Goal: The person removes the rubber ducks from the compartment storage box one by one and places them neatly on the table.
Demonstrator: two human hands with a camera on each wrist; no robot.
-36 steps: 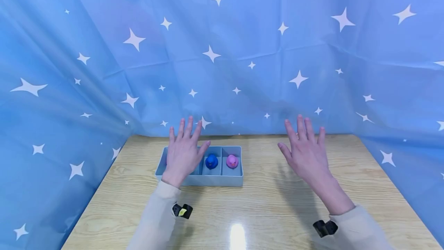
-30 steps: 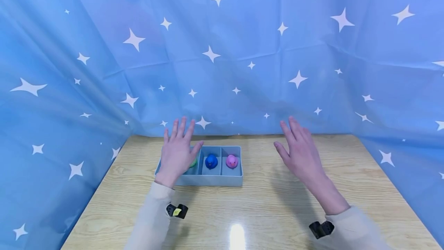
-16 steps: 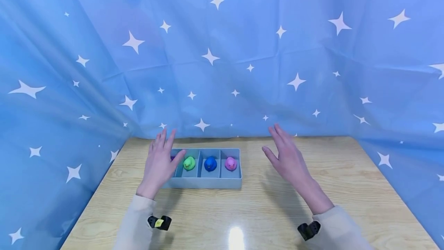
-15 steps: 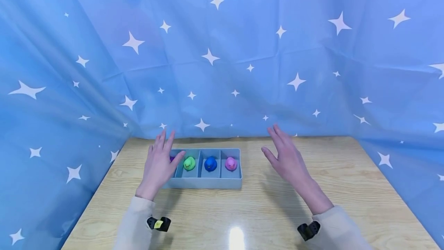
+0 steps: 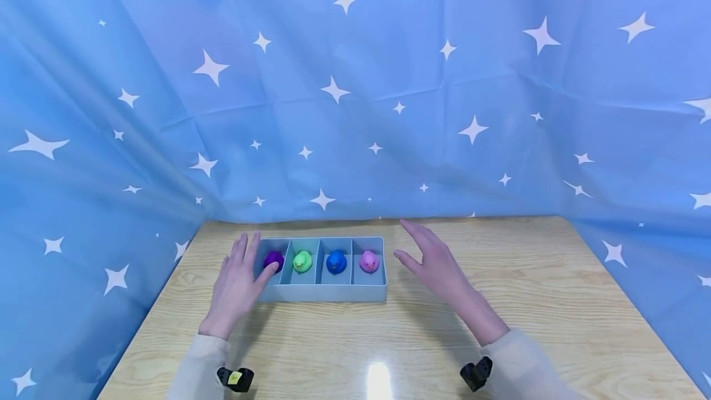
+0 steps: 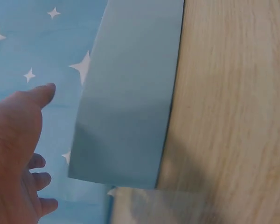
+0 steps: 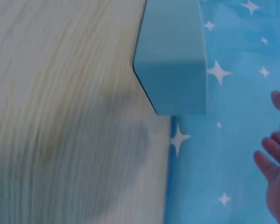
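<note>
A blue-grey divided box (image 5: 328, 293) sits on the table, with a small rubber duck in each compartment. From left to right they are a purple duck (image 5: 272, 258), a green duck (image 5: 302, 262), a blue duck (image 5: 336, 262) and a pink duck (image 5: 369, 262). My left hand (image 5: 234, 286) hovers at the box's left end, its fingers extended and its thumb overlapping the purple duck in the head view. To the right of the box, apart from it, my right hand (image 5: 439, 267) holds nothing, thumb and fingers spread. Both wrist views show only the box's outer walls (image 6: 126, 102).
The box stands on a light wooden table (image 5: 333, 344) near its back edge. A blue cloth with white stars (image 5: 355, 110) hangs behind and along both sides. Black wrist cameras (image 5: 236, 379) sit on both sleeves.
Both hands have come lower and nearer to me, each shifting left. The left hand has uncovered the green and purple ducks. The box and ducks have stayed in place.
</note>
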